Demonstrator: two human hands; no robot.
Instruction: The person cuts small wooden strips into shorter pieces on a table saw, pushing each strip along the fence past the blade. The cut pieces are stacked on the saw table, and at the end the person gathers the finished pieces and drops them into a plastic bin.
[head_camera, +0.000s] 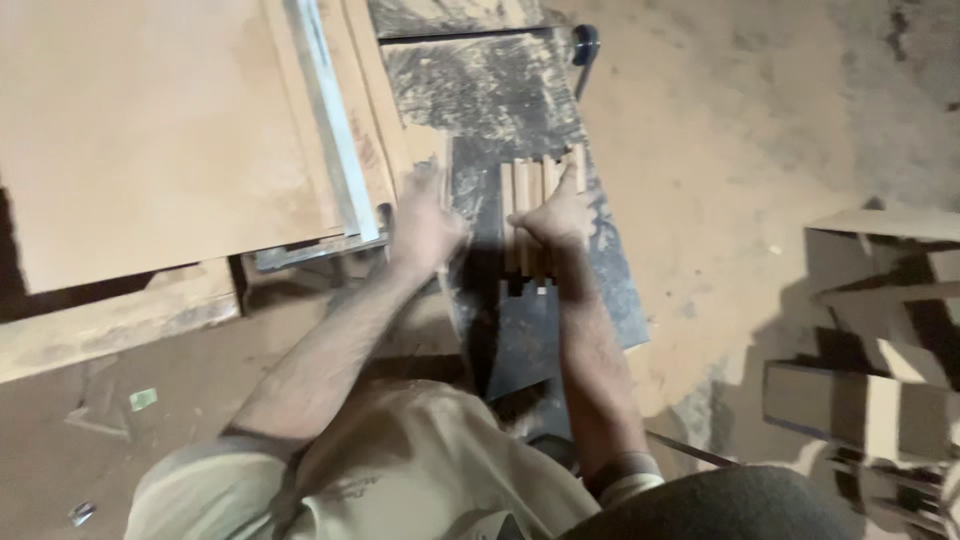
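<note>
Head view looks straight down at your two bare arms reaching out over a dark, dusty tabletop. Your right hand lies flat on a row of short wooden strips set side by side on the metal, fingers together and pressed onto the strips, one fingertip stretched to their far end. The strips run away from you, parallel, touching each other, near the middle of the tabletop.

Your left hand rests just beside the strips on their left, at the tabletop's edge next to a large pale board. Its fingers are blurred; you cannot tell whether they are spread or closed. A metal rail runs along the board's right side.

Sawdust covers the floor. Stacked wooden blocks stand well apart at the right.
</note>
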